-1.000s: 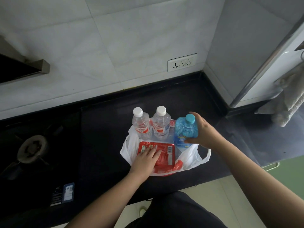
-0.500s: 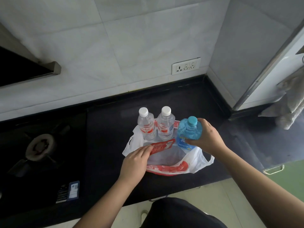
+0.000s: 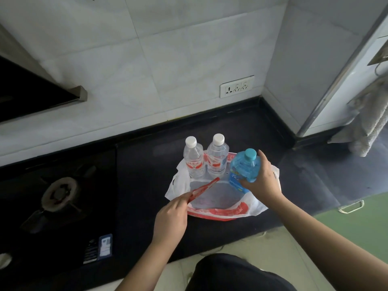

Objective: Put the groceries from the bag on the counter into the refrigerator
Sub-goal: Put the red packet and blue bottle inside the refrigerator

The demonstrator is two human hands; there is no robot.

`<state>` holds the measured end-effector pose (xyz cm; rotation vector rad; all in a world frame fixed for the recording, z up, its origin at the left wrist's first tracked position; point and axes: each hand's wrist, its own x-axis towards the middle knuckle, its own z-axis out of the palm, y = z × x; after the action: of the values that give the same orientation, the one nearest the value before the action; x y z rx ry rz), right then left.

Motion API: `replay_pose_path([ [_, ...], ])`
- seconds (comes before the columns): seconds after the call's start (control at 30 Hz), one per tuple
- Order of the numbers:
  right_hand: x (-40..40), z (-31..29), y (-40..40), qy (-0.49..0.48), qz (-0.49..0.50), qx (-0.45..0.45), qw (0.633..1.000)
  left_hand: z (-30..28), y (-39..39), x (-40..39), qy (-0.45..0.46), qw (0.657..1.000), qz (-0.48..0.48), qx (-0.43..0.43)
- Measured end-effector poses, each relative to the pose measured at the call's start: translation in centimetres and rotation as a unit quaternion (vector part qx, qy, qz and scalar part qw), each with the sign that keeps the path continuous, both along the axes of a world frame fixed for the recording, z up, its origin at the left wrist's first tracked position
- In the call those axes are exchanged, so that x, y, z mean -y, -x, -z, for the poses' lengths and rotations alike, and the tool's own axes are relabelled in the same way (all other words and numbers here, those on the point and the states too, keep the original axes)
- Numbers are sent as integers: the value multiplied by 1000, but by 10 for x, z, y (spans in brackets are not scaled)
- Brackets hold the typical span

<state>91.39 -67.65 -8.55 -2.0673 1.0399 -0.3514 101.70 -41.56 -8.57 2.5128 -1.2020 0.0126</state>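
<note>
Two clear plastic water bottles, left bottle [image 3: 193,158] and right bottle [image 3: 217,157], stand upright side by side at the back of the bag [image 3: 258,206]; both ribbed, white screw caps, red-and-white labels. Only one view, the head camera.

Bag: thin white crinkled plastic with red print, mouth spread flat on the counter [image 3: 147,175], a glossy dark stone slab with a raised back lip.

Right hand [image 3: 261,181]: fingers curled round a translucent blue bottle [image 3: 243,168], rounded shoulders, teal cap, blue label, held tilted above the bag's right side.

Left hand [image 3: 171,215]: pinches a flat red packet [image 3: 202,191] at its near end; packet seen edge-on, tilted up over the bag's open mouth, far end close to the right bottle's base. Can't tell whether they touch.

Rest: gas hob [image 3: 56,198], black glass top, round burner with metal pan supports, left of the bag. Wall of white glossy tiles carries a white rectangular socket plate [image 3: 236,86]. Pale looped-pile towel [image 3: 369,120] hangs at far right beside a metal-edged white panel.
</note>
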Motion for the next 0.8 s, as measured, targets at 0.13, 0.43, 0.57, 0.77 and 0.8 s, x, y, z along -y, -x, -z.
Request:
replay_pose_path([
  [0.13, -16, 5, 11, -8, 32, 22, 999, 2, -3, -5, 12, 1000, 11, -1],
  [0.43, -18, 17, 5, -132, 45, 68, 988, 0, -5, -10, 25, 999, 20, -7],
  [0.57, -18, 13, 7, -106, 61, 57, 991, -10, -5, -14, 47, 995, -45, -80],
  [0.77, -35, -7, 17, -67, 80, 52, 993, -20, -15, -39, 67, 985, -94, -127],
  [0.8, -39, -13, 20, -64, 81, 60, 993, -20, -17, -44, 69, 983, -102, -138],
])
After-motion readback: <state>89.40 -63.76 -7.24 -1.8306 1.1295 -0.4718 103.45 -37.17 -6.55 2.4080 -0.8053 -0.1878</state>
